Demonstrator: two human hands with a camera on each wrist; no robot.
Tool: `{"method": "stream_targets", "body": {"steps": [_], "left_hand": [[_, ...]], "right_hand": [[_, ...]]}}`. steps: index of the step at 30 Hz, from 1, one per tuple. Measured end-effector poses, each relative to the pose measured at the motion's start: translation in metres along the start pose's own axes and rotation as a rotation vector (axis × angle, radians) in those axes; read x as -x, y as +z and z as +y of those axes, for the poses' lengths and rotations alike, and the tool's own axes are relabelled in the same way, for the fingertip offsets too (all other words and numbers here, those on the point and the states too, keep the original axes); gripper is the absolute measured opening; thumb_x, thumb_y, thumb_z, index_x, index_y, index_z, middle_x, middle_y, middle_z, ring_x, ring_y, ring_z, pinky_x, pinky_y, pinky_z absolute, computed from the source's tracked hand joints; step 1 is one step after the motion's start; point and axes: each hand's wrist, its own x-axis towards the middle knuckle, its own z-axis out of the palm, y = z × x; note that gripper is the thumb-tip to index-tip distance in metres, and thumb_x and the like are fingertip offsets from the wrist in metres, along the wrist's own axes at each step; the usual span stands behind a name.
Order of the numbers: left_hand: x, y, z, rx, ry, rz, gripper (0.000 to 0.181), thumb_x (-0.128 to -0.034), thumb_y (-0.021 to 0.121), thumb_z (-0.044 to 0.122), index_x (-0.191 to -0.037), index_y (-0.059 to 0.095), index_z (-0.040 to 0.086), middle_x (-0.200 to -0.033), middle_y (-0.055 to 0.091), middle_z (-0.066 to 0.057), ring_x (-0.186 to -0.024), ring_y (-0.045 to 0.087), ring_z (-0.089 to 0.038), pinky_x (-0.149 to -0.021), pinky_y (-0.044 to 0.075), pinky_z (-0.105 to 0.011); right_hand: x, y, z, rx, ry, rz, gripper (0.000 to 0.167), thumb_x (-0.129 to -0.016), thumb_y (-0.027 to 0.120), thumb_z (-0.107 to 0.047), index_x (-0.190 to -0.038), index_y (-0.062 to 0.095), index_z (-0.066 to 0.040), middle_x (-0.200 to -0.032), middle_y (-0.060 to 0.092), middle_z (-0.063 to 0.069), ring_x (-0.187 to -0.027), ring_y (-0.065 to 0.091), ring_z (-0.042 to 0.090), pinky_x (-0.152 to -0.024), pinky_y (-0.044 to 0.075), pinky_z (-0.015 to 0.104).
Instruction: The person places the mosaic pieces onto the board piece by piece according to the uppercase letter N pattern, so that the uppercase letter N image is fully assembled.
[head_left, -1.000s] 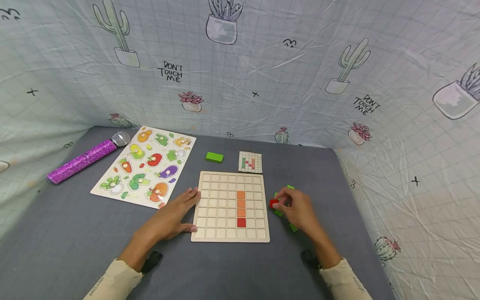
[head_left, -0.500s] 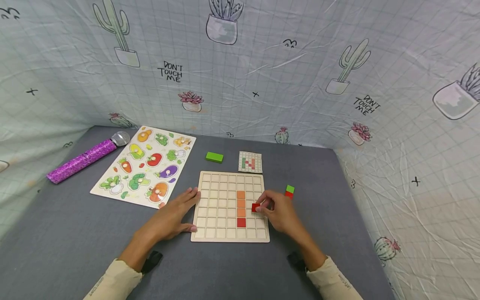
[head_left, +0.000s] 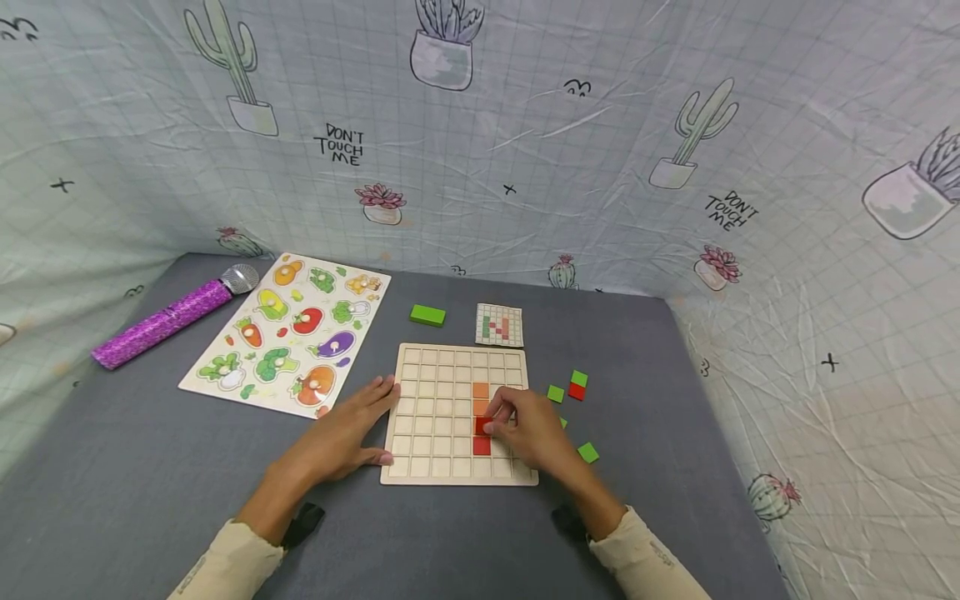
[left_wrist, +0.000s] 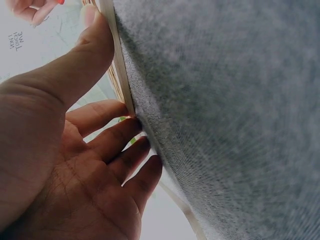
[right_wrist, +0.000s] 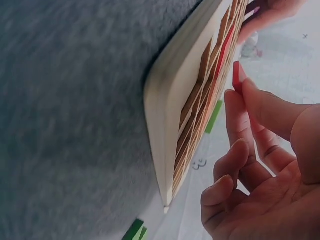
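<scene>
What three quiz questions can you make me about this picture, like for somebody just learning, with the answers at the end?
1. Pick one. What is the right hand pinching?
A) a green tile
B) a red tile
C) a purple microphone

2. True or false? The left hand touches the left edge of the wooden board.

3. Fill in the colour. The block lying to the left of the small grid card is ____.

Key:
1. B
2. True
3. green
</scene>
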Motion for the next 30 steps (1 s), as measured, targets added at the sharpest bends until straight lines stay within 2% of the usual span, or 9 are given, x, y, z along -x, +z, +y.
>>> {"method": "stream_targets", "body": {"steps": [6, 14, 22, 30], "left_hand": [[0.0, 0.0, 0.0, -0.002, -0.004, -0.002, 0.099, -0.0836, 0.09, 0.032, -0.162, 0.039, -0.001, -0.171, 0.035, -0.021, -0.159, 0.032, -0.045, -0.123, 0.037, -0.063], [-0.001, 0.0, -0.001, -0.002, -0.011, -0.008, 0.1, -0.0835, 0.09, 0.032, -0.162, 0.039, -0.001, -0.172, 0.035, -0.021, -0.16, 0.031, -0.045, -0.123, 0.036, -0.063], [0.0, 0.0, 0.0, -0.001, -0.012, -0.001, 0.1, -0.0828, 0.091, 0.031, -0.162, 0.039, -0.001, -0.171, 0.035, -0.021, -0.159, 0.032, -0.045, -0.123, 0.037, -0.063], [0.0, 0.001, 0.0, 0.002, -0.012, -0.006, 0.1, -0.0829, 0.091, 0.031, -0.162, 0.039, -0.001, -0.172, 0.035, -0.021, -0.16, 0.032, -0.045, -0.123, 0.036, -0.063]], "right_hand": [[-0.003, 0.007, -0.005, 0.054, -0.025, 0.001, 0.017, -0.087, 0.088, -0.012, -0.088, 0.072, -0.018, -0.072, 0.066, -0.009, -0.069, 0.059, 0.006, -0.062, 0.047, 0.025], [-0.009, 0.016, -0.015, 0.082, 0.012, -0.025, 0.015, -0.089, 0.086, -0.014, -0.088, 0.072, -0.018, -0.07, 0.062, -0.008, -0.065, 0.056, 0.008, -0.058, 0.044, 0.027], [-0.015, 0.02, -0.019, 0.101, -0.016, -0.044, 0.017, -0.088, 0.087, -0.013, -0.086, 0.072, -0.019, -0.067, 0.059, -0.009, -0.061, 0.053, 0.007, -0.054, 0.042, 0.025], [-0.019, 0.024, -0.022, 0.194, -0.014, -0.046, 0.014, -0.087, 0.087, -0.016, -0.083, 0.075, -0.022, -0.063, 0.055, -0.012, -0.07, 0.052, 0.008, -0.059, 0.041, 0.025]]}}
